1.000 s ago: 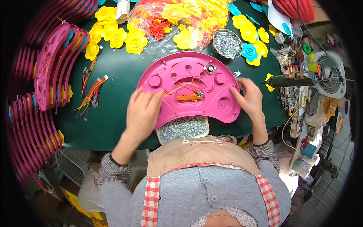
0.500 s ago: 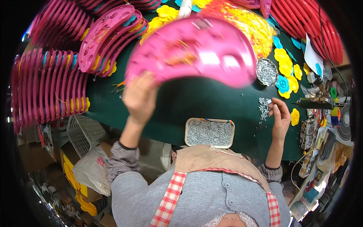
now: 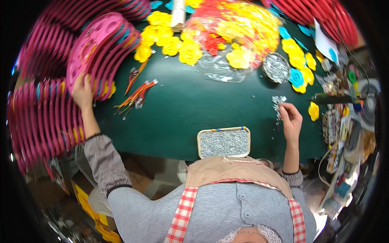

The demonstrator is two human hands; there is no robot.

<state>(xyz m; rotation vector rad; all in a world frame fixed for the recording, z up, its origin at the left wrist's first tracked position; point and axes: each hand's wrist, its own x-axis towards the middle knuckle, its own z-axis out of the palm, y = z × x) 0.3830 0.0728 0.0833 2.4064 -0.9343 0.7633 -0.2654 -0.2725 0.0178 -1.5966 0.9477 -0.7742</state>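
Note:
At the left of the table, my left hand point(image 3: 82, 91) grips the lower edge of a pink curved plastic panel point(image 3: 80, 54), which has round hollows in it. This panel stands at the front of a row of similar panels. My right hand point(image 3: 291, 117), thumb and fingers pinched together, is beside a small heap of silvery metal pieces point(image 3: 276, 103) that look like screws. Whatever lies between its fingertips is too small to make out. A pale tray point(image 3: 225, 143) full of the same silvery pieces sits at the table's near edge.
A round bowl point(image 3: 276, 69) of silvery pieces stands near yellow flower shapes point(image 3: 293, 52). Red and orange wires point(image 3: 135, 95) lie on the dark green table point(image 3: 194, 109). Behind are a bag of red and yellow parts point(image 3: 239, 24) and red panels point(image 3: 324, 18). An electric screwdriver point(image 3: 330, 98) is at right.
My left hand has carried the pink panel from over the middle of the table to the stack at left. The right hand stays pinched by the heap.

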